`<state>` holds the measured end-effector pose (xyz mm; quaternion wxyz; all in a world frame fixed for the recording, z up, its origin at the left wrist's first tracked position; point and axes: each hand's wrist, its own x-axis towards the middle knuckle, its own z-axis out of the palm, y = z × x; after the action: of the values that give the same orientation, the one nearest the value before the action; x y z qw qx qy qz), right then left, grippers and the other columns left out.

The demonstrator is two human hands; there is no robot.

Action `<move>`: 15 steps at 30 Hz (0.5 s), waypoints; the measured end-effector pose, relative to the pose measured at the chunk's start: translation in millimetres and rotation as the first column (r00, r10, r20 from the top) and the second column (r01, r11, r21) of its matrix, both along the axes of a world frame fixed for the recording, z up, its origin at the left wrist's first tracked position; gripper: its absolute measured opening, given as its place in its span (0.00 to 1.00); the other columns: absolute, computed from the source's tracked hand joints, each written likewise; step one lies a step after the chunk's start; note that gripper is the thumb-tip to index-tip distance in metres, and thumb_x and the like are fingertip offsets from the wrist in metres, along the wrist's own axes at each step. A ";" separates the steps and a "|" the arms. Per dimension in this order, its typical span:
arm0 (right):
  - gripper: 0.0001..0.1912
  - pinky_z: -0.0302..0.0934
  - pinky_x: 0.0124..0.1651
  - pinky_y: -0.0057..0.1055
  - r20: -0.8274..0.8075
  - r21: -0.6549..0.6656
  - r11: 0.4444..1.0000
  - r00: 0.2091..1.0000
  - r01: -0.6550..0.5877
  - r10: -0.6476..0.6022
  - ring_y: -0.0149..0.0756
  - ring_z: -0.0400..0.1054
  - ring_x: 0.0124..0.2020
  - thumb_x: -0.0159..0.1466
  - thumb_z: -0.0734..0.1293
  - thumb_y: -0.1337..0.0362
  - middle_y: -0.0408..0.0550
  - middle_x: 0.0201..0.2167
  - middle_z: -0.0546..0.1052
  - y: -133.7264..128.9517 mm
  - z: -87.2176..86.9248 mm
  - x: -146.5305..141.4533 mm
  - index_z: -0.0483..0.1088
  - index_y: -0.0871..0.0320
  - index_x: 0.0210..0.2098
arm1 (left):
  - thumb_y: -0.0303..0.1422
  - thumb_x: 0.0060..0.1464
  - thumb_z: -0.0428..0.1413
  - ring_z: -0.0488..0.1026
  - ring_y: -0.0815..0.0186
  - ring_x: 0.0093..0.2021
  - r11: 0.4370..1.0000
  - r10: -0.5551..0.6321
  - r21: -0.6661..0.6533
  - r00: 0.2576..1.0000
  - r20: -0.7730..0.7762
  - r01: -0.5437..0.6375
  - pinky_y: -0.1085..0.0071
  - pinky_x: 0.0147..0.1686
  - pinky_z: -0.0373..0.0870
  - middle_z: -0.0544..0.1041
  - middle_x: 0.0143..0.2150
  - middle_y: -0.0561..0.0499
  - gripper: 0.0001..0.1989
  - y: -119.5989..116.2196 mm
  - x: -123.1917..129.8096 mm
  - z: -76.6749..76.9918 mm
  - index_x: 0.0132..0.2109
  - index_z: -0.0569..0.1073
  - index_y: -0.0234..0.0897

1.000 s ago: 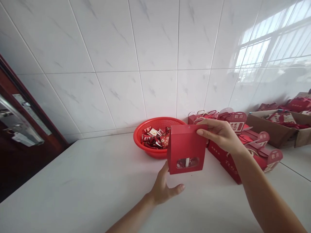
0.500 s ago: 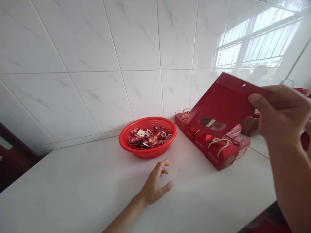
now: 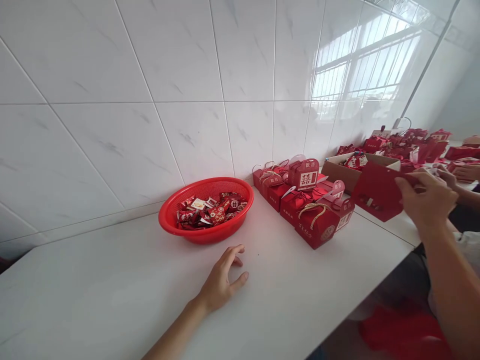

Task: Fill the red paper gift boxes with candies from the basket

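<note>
My right hand (image 3: 427,200) pinches a flat red cardboard piece (image 3: 382,190) between thumb and fingers. The piece has an angled edge and a small cut-out near its lower end. It is held up in the air, just right of the finished red gift boxes (image 3: 317,222), some of which have twisted rope handles. My left hand (image 3: 221,280) rests on or just above the white table (image 3: 112,295), fingers curved apart and holding nothing. Behind it stands a red plastic basket (image 3: 210,236) with red-wrapped candies (image 3: 219,214) inside.
A brown cardboard box (image 3: 339,172) with red packets stands past the gift boxes. Many red bags and boxes (image 3: 408,145) crowd the far right, where another person's hands (image 3: 446,175) are at work. A white tiled wall (image 3: 187,60) backs the table.
The view has turned right, bringing the cardboard box and another person's hands into sight. My right hand has carried the flat red cardboard piece farther away. My left hand keeps its pose.
</note>
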<state>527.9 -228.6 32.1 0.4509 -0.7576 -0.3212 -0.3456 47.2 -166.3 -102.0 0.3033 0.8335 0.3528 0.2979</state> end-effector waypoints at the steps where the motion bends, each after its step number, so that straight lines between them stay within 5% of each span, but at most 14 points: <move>1: 0.04 0.61 0.37 0.35 -0.092 -0.054 0.999 0.996 0.000 -0.005 0.40 0.69 0.29 0.55 0.72 0.65 0.48 0.23 0.74 3.1 -4.0 -2.9 0.75 0.57 0.30 | 0.34 0.58 0.54 0.74 0.63 0.45 1.000 0.002 0.003 1.000 -0.002 -0.002 0.59 0.51 0.74 0.71 0.56 0.46 0.24 0.0 0.0 -0.4 0.60 0.62 0.45; 6: 0.02 0.56 0.39 0.34 -0.476 -0.136 0.975 0.875 -0.175 0.090 0.41 0.67 0.25 0.58 0.68 0.67 0.40 0.14 0.66 16.4 -16.4 -30.1 0.72 0.56 0.32 | 0.34 0.58 0.54 0.74 0.64 0.45 1.000 0.002 0.013 1.000 -0.014 -0.002 0.60 0.50 0.75 0.71 0.56 0.47 0.23 -0.1 -1.4 -2.7 0.61 0.62 0.45; 11: 0.06 0.54 0.37 0.35 -0.451 -0.158 0.962 0.883 -0.222 0.129 0.41 0.65 0.28 0.59 0.68 0.63 0.49 0.26 0.75 31.0 -35.3 -28.8 0.74 0.57 0.35 | 0.33 0.59 0.54 0.75 0.63 0.45 1.000 0.003 0.015 1.000 -0.025 -0.003 0.60 0.50 0.75 0.71 0.56 0.46 0.23 -0.1 -2.6 -3.7 0.61 0.63 0.45; 15: 0.18 0.53 0.35 0.38 -0.298 -0.143 0.987 0.954 -0.076 0.030 0.48 0.69 0.35 0.59 0.69 0.58 0.65 0.42 0.77 38.1 -38.1 -27.2 0.75 0.63 0.45 | 0.32 0.58 0.54 0.75 0.63 0.45 1.000 0.000 0.019 1.000 -0.022 0.000 0.60 0.50 0.75 0.72 0.55 0.46 0.23 -0.8 -2.0 -3.2 0.60 0.63 0.45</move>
<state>500.8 -190.5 -5.9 0.4436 -0.8240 -0.2964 -0.1910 45.2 -167.1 -105.2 0.2916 0.8395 0.3532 0.2923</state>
